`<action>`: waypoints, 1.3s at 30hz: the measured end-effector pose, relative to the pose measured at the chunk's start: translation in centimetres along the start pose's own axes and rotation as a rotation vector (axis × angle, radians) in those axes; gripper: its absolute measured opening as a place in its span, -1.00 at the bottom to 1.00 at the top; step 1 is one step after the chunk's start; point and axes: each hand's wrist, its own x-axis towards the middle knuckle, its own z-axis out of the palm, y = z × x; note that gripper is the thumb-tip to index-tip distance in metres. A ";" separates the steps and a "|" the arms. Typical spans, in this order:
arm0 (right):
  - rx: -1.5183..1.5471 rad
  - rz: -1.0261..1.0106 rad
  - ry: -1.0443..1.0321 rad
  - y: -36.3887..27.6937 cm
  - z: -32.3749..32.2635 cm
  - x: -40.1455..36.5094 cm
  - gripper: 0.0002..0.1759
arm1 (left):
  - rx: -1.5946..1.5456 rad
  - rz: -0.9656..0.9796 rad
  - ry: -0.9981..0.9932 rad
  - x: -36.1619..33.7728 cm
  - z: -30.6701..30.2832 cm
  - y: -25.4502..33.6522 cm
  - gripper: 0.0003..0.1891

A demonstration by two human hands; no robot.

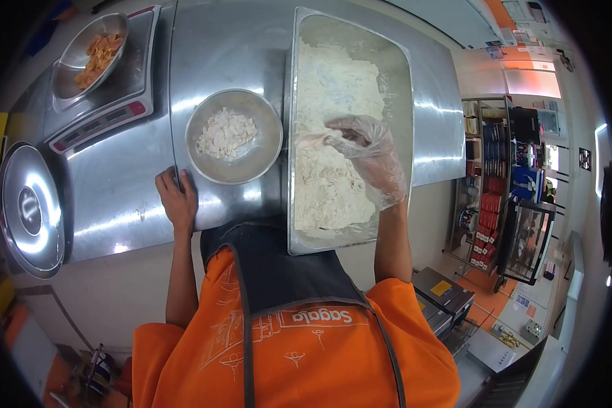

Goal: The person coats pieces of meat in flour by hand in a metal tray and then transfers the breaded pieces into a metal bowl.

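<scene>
- Left of the tray: left hand, thumb spread, on the worktop edge.
- Inside the tray: right hand, nearer the flour, fingers curled just above it; I can't tell whether they're pinching.
- Tray's long axis runs away from me.

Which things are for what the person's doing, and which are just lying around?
For the job:
powdery tray, where the gloved right hand works
bowl of white pieces
probably the scale and its bowl of orange pieces

Apparently just lying around:
round metal lid
red packages beyond
</scene>
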 end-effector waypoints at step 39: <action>-1.284 0.031 -0.285 23.6 2.9 -5.3 -0.54 | -0.023 0.012 -0.007 0.0 -0.4 0.7 -0.67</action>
